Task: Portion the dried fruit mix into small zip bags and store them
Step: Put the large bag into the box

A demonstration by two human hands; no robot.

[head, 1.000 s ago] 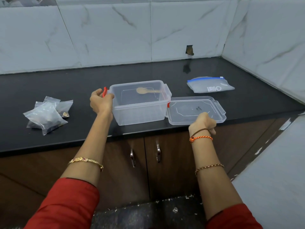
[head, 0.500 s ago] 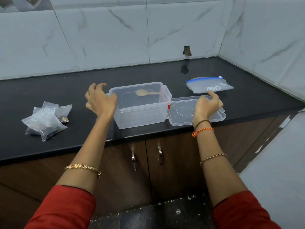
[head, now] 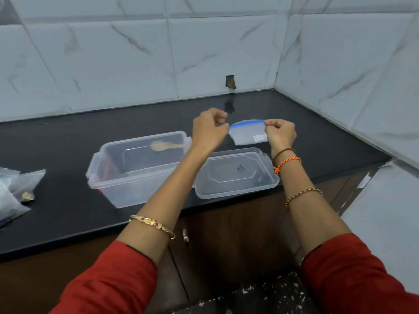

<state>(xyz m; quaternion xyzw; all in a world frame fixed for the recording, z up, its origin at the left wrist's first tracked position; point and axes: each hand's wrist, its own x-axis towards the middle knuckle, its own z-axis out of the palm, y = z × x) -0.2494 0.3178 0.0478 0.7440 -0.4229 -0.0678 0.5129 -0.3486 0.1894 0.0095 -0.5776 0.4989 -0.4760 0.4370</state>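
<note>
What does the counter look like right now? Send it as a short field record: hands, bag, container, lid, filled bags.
left hand: raised above the counter, fingers pinching the left end of the zip bag's top edge
right hand: pinching the right end of the same edge
zip bag: blue zip strip, held up between both hands
container: clear, open, on the black counter; spoon inside
lid: lies off, right of the container
small bags: piled at the far left of the counter
</note>
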